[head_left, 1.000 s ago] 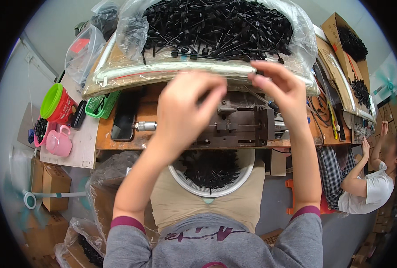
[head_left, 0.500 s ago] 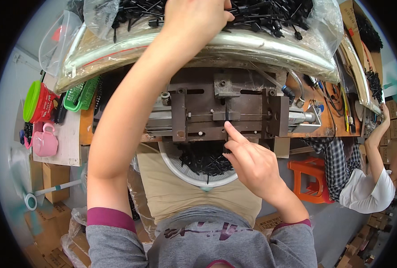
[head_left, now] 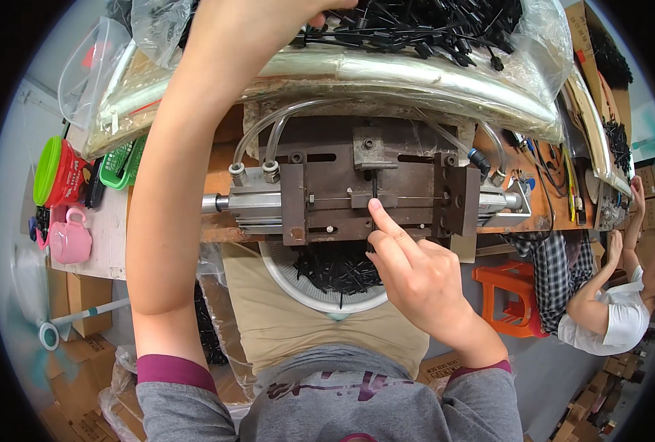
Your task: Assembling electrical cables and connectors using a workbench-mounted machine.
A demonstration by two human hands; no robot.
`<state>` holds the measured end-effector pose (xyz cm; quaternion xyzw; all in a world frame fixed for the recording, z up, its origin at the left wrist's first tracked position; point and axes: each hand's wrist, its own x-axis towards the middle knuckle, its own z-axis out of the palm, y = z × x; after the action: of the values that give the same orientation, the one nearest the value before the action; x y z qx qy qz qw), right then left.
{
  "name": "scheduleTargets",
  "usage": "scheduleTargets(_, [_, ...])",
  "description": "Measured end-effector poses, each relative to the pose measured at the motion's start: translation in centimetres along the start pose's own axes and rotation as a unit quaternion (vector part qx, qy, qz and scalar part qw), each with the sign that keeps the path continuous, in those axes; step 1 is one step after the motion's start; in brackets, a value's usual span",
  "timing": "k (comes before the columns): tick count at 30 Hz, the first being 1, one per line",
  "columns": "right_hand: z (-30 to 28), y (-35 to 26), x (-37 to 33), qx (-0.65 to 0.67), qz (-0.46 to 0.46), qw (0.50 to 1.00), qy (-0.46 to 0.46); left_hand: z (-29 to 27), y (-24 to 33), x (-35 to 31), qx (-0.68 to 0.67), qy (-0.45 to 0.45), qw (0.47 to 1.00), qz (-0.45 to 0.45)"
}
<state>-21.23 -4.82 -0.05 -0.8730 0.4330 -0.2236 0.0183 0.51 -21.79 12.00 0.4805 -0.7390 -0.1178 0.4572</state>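
Observation:
My right hand (head_left: 424, 274) is at the middle of a dark brown metal fixture (head_left: 335, 140). Its index fingertip lies on a thin black plastic strip (head_left: 374, 183) set upright across the fixture's small centre block. The other fingers curl in around the strip's lower end, which they partly hide. My left hand (head_left: 268, 18) reaches over a heap of black plastic parts (head_left: 430, 29) at the far side. Most of its fingers are cut off by the top edge, so its grip is hidden.
Clear air hoses (head_left: 272, 136) run to metal cylinders (head_left: 257, 208) flanking the fixture. A white basket (head_left: 283, 283) of black parts sits below it. Left stand a pink cup (head_left: 71, 239) and green basket (head_left: 114, 171). Beyond an orange stool (head_left: 505, 291), another person (head_left: 607, 317) works at right.
My left hand and forearm have swung left over the heap, uncovering the left hoses and cylinder. My right hand stays at the black strip. The other person's second hand has come into view.

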Motion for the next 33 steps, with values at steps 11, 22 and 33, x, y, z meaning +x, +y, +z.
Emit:
scheduleTargets(11, [-4.2, 2.7, 6.9, 0.04, -0.087, 0.976, 0.194, -1.4, 2.3, -11.6, -0.009, -0.02, 0.988, 0.153])
scheduleTargets(22, [-5.9, 7.0, 17.5, -0.212, -0.224, 0.944, 0.115, 5.5, 3.8, -21.4, 0.067, -0.12, 0.984, 0.114])
scheduleTargets(33, [-7.5, 6.6, 10.9, 0.174, -0.069, 0.95, 0.251, 6.2, 3.6, -20.7, 0.14, -0.146, 0.975, 0.09])
